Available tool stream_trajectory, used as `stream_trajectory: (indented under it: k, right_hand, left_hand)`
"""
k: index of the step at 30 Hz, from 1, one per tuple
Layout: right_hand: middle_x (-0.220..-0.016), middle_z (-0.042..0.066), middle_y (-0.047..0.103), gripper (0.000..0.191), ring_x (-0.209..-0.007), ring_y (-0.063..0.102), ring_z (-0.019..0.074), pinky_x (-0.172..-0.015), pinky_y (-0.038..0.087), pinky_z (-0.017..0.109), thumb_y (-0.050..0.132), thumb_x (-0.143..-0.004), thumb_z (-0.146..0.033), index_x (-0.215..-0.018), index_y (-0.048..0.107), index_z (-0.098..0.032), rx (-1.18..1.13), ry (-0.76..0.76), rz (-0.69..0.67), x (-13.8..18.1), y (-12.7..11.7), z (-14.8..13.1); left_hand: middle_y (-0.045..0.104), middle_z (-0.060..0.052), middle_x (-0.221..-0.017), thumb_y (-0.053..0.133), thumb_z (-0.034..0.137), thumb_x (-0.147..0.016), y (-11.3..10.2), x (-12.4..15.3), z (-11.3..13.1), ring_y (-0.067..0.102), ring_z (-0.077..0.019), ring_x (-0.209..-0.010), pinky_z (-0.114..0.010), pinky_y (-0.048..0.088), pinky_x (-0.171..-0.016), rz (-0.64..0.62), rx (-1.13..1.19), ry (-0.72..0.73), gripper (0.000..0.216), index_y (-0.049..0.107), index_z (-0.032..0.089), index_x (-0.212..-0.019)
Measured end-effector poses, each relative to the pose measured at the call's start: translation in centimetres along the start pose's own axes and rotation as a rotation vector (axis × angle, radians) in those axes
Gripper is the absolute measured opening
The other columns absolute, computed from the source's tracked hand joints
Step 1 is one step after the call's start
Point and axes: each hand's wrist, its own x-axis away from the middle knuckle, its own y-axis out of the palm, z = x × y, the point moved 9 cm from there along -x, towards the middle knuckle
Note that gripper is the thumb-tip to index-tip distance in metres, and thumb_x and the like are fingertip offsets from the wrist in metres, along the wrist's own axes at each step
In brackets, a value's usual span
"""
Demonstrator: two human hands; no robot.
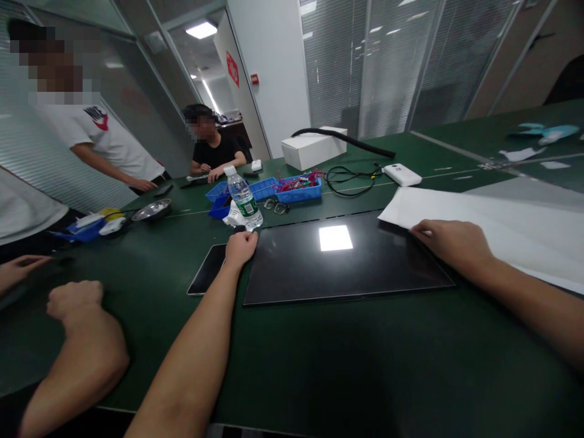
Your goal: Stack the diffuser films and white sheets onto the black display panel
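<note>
A large flat black panel [347,267] lies on the green table [319,365] in front of me, with a ceiling light mirrored in it. My left hand [240,246] is at its far left corner, fingers curled down over the edge. My right hand [449,240] is at the far right corner, fingers curled over that edge, right beside a big white sheet [493,222]. A dark tablet [208,277] lies flat just left of the panel, under my left forearm. A water bottle [244,199] stands upright just beyond my left hand.
A co-worker's fist [73,298] and another hand [20,267] rest at the near left. Two more people are at the far left. Blue trays [292,188], glasses [276,207], a metal bowl [152,210], a white box [310,149], a black cable [351,179] and a white device [401,174] lie beyond.
</note>
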Motion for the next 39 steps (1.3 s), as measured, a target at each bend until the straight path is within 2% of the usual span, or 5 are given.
stream_trajectory:
  k: [5, 9, 13, 17, 39]
  right_hand:
    - [-0.108, 0.009, 0.076, 0.046, -0.085, 0.067, 0.0230, -0.058, 0.022, 0.028, 0.047, -0.111, -0.053, -0.114, 0.078, -0.020, -0.047, -0.101, 0.147, 1.9, -3.0, -1.8]
    - [-0.108, 0.008, 0.076, 0.043, -0.082, 0.067, 0.0198, -0.062, 0.035, 0.029, 0.047, -0.113, -0.050, -0.110, 0.077, -0.019, -0.111, -0.346, 0.261, 5.5, -5.8, -7.0]
    - [-0.111, 0.005, 0.076, 0.031, -0.087, 0.071, 0.0166, -0.075, 0.051, 0.028, 0.044, -0.114, -0.023, -0.114, 0.074, -0.018, -0.269, -0.765, 0.474, 10.9, -8.3, -14.3]
    - [-0.124, 0.005, 0.075, 0.036, -0.103, 0.075, 0.0183, -0.084, 0.059, 0.030, 0.045, -0.107, -0.012, -0.129, 0.073, -0.017, -0.343, -0.887, 0.437, 12.9, -7.3, -18.1]
    - [-0.140, 0.007, 0.069, 0.045, -0.126, 0.069, 0.0216, -0.095, 0.058, 0.033, 0.045, -0.106, -0.008, -0.142, 0.071, -0.018, -0.289, -1.034, 0.436, 11.5, -6.2, -18.1]
  left_hand:
    - [0.069, -0.011, -0.139, 0.073, 0.043, -0.105, 0.1, 0.1, 0.1, 0.071, -0.0295, -0.118, -0.049, 0.064, -0.098, -0.047, -0.044, -0.001, 0.042, 0.067, 0.018, -0.138]
    - [0.070, -0.010, -0.135, 0.073, 0.044, -0.105, 0.2, 0.0, 0.3, 0.072, -0.0271, -0.115, -0.048, 0.064, -0.097, -0.066, -0.093, 0.009, 0.041, 0.067, 0.018, -0.137]
    - [0.078, -0.007, -0.102, 0.062, 0.050, -0.108, 0.1, 0.0, 0.9, 0.075, -0.0258, -0.099, -0.038, 0.057, -0.087, -0.062, -0.139, 0.034, 0.034, 0.076, 0.021, -0.099]
    - [0.078, -0.009, -0.081, 0.050, 0.050, -0.104, -0.3, 0.1, 1.4, 0.076, -0.0307, -0.092, -0.033, 0.045, -0.074, -0.039, -0.163, 0.060, 0.045, 0.069, 0.026, -0.071]
    - [0.080, -0.009, -0.082, 0.049, 0.051, -0.104, -0.2, 0.0, 1.7, 0.076, -0.0311, -0.089, -0.033, 0.043, -0.071, -0.033, -0.198, 0.078, 0.046, 0.068, 0.027, -0.070]
